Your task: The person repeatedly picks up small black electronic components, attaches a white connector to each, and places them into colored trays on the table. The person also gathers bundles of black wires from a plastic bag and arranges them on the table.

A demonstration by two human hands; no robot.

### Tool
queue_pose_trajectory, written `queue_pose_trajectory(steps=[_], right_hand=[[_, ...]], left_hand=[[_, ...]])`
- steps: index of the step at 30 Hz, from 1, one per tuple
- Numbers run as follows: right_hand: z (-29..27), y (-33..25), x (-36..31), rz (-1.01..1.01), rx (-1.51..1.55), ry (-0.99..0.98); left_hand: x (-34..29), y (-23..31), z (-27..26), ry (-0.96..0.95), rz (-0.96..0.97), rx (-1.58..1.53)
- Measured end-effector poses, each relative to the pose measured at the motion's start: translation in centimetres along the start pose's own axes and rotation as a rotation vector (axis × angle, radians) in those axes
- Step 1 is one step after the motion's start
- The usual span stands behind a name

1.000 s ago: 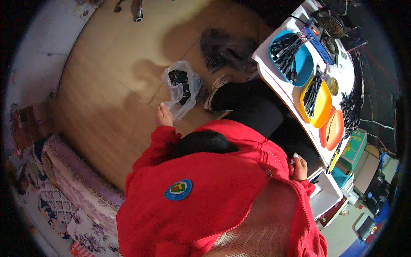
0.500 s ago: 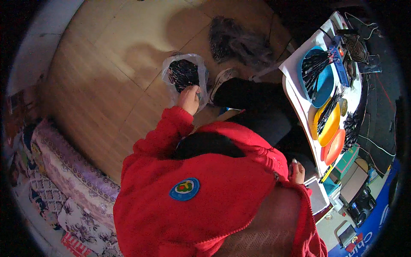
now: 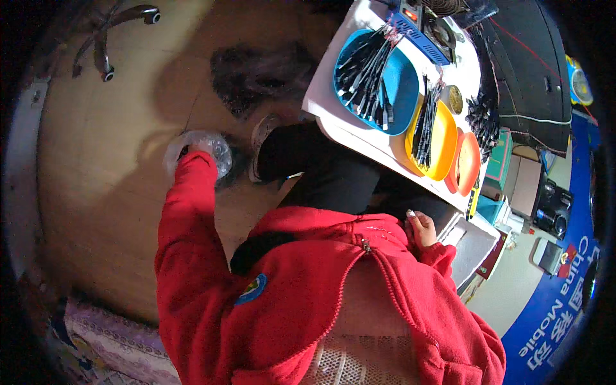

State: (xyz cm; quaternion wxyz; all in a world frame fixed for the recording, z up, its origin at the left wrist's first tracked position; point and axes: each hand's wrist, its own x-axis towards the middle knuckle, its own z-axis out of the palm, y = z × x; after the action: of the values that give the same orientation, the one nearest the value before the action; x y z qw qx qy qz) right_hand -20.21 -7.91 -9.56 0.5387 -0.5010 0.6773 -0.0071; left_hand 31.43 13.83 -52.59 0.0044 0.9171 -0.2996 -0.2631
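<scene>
- Bag (image 3: pixel 222 156): left, on the floor (image 3: pixel 109 218).
- Left hand (image 3: pixel 192 148): earlier at its near rim, now inside, mostly hidden; cannot tell its grip.
- Right hand (image 3: pixel 421 230): still curled; contents unclear.

Red zip-front jacket (image 3: pixel 295 276), blue badge (image 3: pixel 251 290) on its left side, over a pale openwork top (image 3: pixel 375 321); black trousers (image 3: pixel 330 176).

shadowed brown floor (image 3: pixel 106 173), white table (image 3: pixel 325 96)
</scene>
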Motion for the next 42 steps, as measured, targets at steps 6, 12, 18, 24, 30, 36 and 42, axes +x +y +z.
queue_pose_trajectory(steps=[6,12,18,24,30,36,42], right_hand=[[0.2,0.2,0.8,-0.053,-0.037,0.017],[0.0,0.4,1.5,0.063,0.004,0.041],[0.4,-0.6,0.7,-0.036,-0.134,0.03],[0.7,-0.6,1.0,0.065,0.0,0.039],[0.0,0.3,1.4,0.0,-0.068,0.019],[-0.3,0.5,1.4,-0.006,-0.152,0.02],[-0.1,0.1,1.4,0.036,-0.129,-0.004]], left_hand=[[-1.9,-0.6,-0.1,0.022,-0.014,0.028],[-1.2,-1.4,-0.5,0.048,-0.007,0.044],[-1.0,-1.2,-1.0,0.058,0.02,0.052],[-1.1,-1.4,-1.1,0.064,0.043,0.068],[-1.2,-1.2,-0.9,0.072,0.061,0.084],[-0.9,-0.7,-0.9,0.078,0.076,0.101],[-1.2,-0.6,-0.3,0.08,0.082,0.105]])
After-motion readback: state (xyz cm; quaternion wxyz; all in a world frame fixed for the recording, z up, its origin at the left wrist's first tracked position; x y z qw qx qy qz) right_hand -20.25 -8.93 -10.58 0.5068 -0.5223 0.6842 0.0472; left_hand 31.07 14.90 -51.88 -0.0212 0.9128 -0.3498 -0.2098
